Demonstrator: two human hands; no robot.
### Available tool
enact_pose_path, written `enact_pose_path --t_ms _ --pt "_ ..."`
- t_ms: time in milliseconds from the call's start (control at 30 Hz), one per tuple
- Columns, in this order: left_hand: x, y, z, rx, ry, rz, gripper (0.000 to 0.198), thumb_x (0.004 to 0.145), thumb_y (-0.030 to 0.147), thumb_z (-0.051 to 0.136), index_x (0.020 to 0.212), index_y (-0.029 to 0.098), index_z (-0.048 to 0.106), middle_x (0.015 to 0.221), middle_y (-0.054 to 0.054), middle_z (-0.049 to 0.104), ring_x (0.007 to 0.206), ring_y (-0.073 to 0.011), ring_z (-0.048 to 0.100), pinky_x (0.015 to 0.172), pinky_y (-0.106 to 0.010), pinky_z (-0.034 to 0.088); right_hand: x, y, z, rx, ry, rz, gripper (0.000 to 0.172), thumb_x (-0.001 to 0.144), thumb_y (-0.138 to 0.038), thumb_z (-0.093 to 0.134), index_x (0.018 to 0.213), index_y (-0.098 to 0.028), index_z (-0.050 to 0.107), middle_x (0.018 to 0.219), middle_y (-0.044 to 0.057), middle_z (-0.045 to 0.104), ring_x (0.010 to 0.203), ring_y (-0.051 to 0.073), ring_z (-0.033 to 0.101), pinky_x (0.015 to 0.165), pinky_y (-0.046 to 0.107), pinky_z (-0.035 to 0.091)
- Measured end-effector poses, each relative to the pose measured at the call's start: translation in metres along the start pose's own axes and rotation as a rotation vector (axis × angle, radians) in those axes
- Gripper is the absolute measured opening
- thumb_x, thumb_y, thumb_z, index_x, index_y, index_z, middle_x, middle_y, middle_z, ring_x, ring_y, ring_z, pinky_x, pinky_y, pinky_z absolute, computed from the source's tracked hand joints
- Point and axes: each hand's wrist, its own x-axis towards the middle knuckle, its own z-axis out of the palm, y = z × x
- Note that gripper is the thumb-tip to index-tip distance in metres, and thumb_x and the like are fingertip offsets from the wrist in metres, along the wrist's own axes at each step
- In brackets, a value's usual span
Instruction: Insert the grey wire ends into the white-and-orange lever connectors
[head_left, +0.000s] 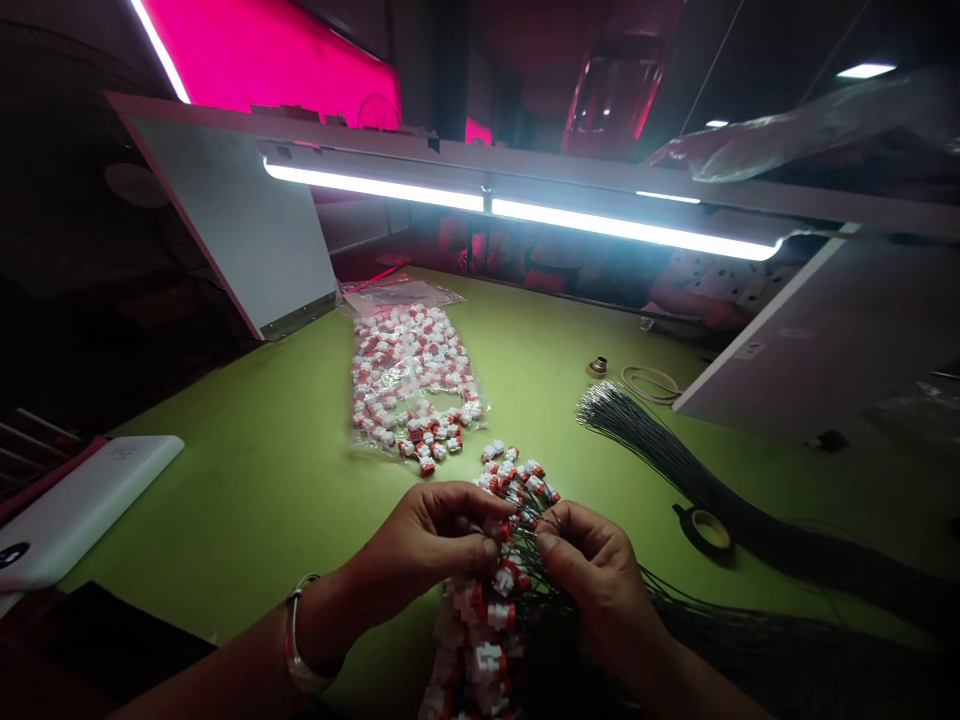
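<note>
Red-and-white wire connectors (484, 630) hang in a cluster just under our hands. Our left grip (435, 535) and right grip (592, 560) are both closed on thin dark wires (547, 530) above them. To the right on the green bench (247, 500) sit a tape roll (705, 530) and a long dark wire bundle (675, 470). Farther left, loose connectors (510, 470) lie near a clear plastic bag (409, 385) of more.

A bag of connectors (409, 385) lies on the tabletop (225, 510) behind the left hand (427, 540); a wire bundle (720, 500) lies right of the right hand (600, 570).
</note>
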Motion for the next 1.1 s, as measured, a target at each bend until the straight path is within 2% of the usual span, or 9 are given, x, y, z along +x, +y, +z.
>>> enact_pose_path --t_ms 100,200,267,400,633,867,1100 --pt "-0.003 -0.004 0.005 -0.058 -0.010 -0.048 0.034 0.066 0.015 0.088 0.098 0.016 0.079 0.083 -0.005 0.076 0.071 -0.0109 0.067 0.066 -0.019 0.052 -0.001 -0.001 0.000 -0.037 -0.028 0.002 0.028 0.081 -0.037 0.073 0.069 -0.017 0.056 0.062 -0.004 0.048 0.058 0.011 0.035 0.054 0.024 0.031" --pt "-0.004 -0.006 0.008 -0.085 0.068 -0.069 0.027 0.068 0.020 0.087 0.093 0.016 0.079 0.083 -0.005 0.077 0.071 -0.0124 0.068 0.071 -0.022 0.054 -0.002 -0.001 0.001 -0.054 -0.041 0.006 0.029 0.082 -0.038 0.071 0.069 -0.018 0.056 0.062 -0.003 0.049 0.059 0.011 0.036 0.055 0.024 0.032" --pt "-0.004 -0.007 0.008 -0.114 0.107 -0.080 0.023 0.069 0.021 0.087 0.090 0.016 0.079 0.079 -0.004 0.077 0.067 -0.0109 0.067 0.068 -0.021 0.053 -0.003 -0.001 0.002 -0.032 -0.043 0.028 0.030 0.083 -0.039 0.071 0.069 -0.018 0.055 0.063 -0.003 0.048 0.059 0.011 0.035 0.055 0.024 0.032" --pt "-0.003 -0.009 0.006 -0.165 0.089 -0.076 0.020 0.069 0.020 0.087 0.086 0.017 0.075 0.078 -0.001 0.075 0.066 -0.0103 0.067 0.065 -0.020 0.052 -0.004 -0.002 0.003 0.013 -0.056 0.085 0.032 0.083 -0.041 0.071 0.070 -0.018 0.054 0.062 -0.004 0.046 0.058 0.011 0.032 0.053 0.024 0.030" --pt "-0.004 -0.010 0.006 -0.082 0.064 -0.030 0.017 0.070 0.019 0.086 0.083 0.015 0.075 0.083 -0.004 0.076 0.075 -0.0136 0.068 0.074 -0.024 0.055 -0.006 -0.002 0.005 0.030 -0.060 0.140 0.034 0.081 -0.043 0.074 0.070 -0.017 0.054 0.061 -0.004 0.046 0.056 0.010 0.032 0.052 0.024 0.029" --pt "-0.007 -0.009 0.008 0.053 0.074 0.082 0.013 0.069 0.015 0.085 0.080 0.016 0.078 0.084 -0.004 0.072 0.079 -0.0149 0.066 0.074 -0.024 0.055 -0.007 -0.003 0.004 0.108 -0.078 0.242 0.036 0.077 -0.044 0.077 0.070 -0.018 0.053 0.059 -0.005 0.048 0.052 0.009 0.035 0.050 0.023 0.030" --pt "-0.009 -0.012 0.011 0.117 0.060 0.125 0.013 0.067 0.015 0.086 0.078 0.016 0.079 0.084 -0.005 0.072 0.080 -0.0167 0.066 0.074 -0.026 0.055 -0.007 -0.002 0.002 0.031 -0.106 0.248 0.039 0.076 -0.047 0.077 0.070 -0.018 0.052 0.059 -0.004 0.048 0.053 0.009 0.036 0.050 0.023 0.029"
